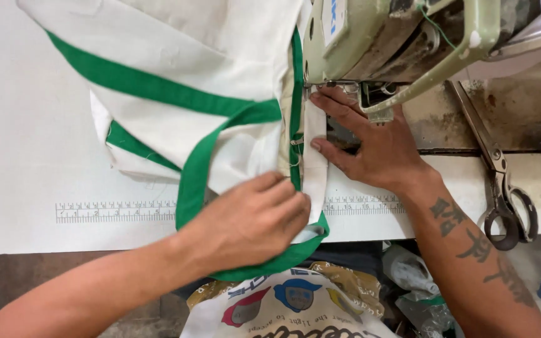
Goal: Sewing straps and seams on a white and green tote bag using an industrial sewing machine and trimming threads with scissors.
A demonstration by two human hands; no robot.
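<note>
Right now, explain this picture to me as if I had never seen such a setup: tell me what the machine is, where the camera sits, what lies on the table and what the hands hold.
The one picture comes from a camera worn on the person's head, looking down at both bare hands. The pale green metal sewing machine stands at the top, on a white work table with a printed ruler strip along its front edge. A cream cloth piece with green tape trim lies spread on the table and runs under the machine. The left hand pinches the cloth's near edge and green trim. The right hand lies flat, fingers pressing the cloth beside the needle area. Worn metal scissors rest untouched at the right.
</note>
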